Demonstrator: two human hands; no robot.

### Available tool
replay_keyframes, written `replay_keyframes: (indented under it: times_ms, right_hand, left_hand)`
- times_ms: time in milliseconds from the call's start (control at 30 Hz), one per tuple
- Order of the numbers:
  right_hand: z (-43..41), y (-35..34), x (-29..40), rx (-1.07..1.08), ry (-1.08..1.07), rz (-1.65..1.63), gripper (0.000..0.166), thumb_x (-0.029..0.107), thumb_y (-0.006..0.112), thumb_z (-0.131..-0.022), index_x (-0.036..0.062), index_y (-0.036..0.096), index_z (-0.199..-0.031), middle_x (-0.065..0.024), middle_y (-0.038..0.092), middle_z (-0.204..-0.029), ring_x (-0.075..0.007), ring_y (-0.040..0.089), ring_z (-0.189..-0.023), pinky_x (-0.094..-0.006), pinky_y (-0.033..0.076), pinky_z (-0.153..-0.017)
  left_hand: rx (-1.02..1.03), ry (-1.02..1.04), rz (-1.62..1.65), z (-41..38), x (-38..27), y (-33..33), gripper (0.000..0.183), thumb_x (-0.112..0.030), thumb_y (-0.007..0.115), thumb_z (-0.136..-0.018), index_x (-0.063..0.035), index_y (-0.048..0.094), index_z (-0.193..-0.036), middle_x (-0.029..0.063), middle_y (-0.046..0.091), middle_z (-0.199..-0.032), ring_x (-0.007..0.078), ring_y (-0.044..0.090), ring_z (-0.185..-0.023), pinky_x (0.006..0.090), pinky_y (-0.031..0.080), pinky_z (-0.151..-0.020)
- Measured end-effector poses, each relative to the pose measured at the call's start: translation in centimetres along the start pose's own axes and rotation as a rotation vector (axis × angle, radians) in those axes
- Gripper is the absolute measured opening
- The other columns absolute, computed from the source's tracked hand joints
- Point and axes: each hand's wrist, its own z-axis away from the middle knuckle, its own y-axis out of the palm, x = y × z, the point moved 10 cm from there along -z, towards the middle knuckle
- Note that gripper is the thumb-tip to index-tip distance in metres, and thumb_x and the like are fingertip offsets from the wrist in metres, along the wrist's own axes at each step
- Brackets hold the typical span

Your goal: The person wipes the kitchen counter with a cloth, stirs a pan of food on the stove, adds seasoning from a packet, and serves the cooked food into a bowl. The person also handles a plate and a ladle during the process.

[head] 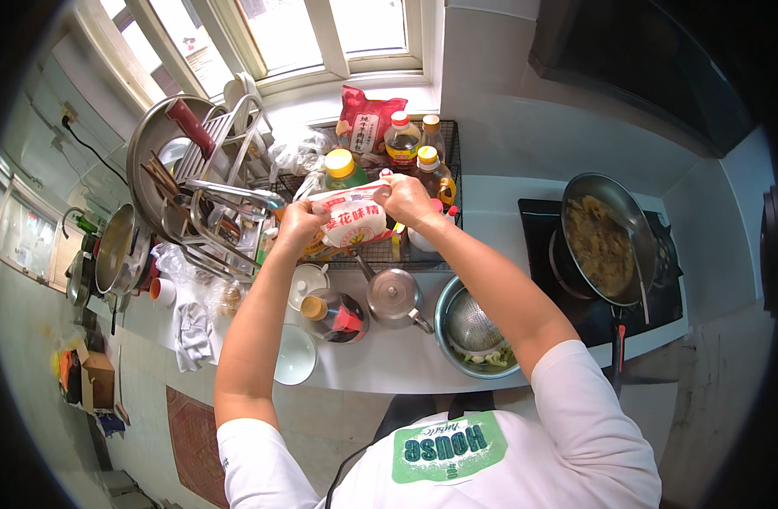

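A white and red printed seasoning packet (354, 219) is held up between both hands over a black wire rack (370, 257). My left hand (302, 221) grips its left end, and my right hand (407, 197) pinches the upper right corner. Behind the packet stand a yellow-capped green bottle (340, 167), a red-capped sauce bottle (402, 140) and a yellow-capped bottle of brown liquid (429, 167). Below my hands on the counter are a metal pot with a lid (393, 296) and a large dark bottle with a tan cap (338, 316).
A wok of stewed food (599, 248) with a ladle in it sits on the black stove (666, 273) at right. Nearer stands a metal basin (441, 324) holding a strainer and green vegetable pieces. A dish rack (201, 159) carries a red-handled cleaver (190, 126). A white bowl (295, 356) lies near the counter's edge.
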Motion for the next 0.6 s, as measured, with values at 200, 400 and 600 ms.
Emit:
replay_keyframes:
  times_ms: [200, 400, 600]
  right_hand:
    - [1.8, -3.9, 3.9, -0.051, -0.139, 0.010, 0.028, 0.010, 0.059, -0.070, 0.0043, 0.054, -0.097, -0.0154, 0.052, -0.096, -0.0306, 0.052, -0.091, -0.0361, 0.042, -0.080]
    - [12.7, -19.1, 6.0, -0.054, -0.159, 0.333, 0.035, 0.017, 0.060, -0.072, 0.0052, 0.052, -0.104, -0.0141, 0.052, -0.097, -0.0294, 0.053, -0.089, -0.0358, 0.043, -0.074]
    - [30.1, -40.2, -8.8, -0.154, 0.573, 0.960, 0.056, 0.018, 0.064, -0.069, 0.0077, 0.040, -0.119, -0.0156, 0.047, -0.099, -0.0311, 0.052, -0.089, -0.0387, 0.045, -0.073]
  left_hand:
    - [0.057, 0.123, -0.340, -0.9, 1.2, 0.9, 0.050, -0.017, 0.066, -0.067, 0.0038, 0.047, -0.109, 0.0147, 0.058, -0.099, 0.0199, 0.056, -0.090, 0.0301, 0.044, -0.078]
    - [0.142, 0.302, -0.244, 5.9, -6.0, 2.6, 0.043, -0.012, 0.054, -0.079, 0.0007, 0.041, -0.118, 0.0172, 0.054, -0.107, 0.0226, 0.055, -0.095, 0.0302, 0.043, -0.080]
    - [0.311, 0.386, 0.269, 19.8, -13.1, 9.3, 0.038, -0.003, 0.051, -0.076, 0.0019, 0.044, -0.114, 0.0109, 0.051, -0.110, 0.0149, 0.050, -0.098, 0.0227, 0.042, -0.075]
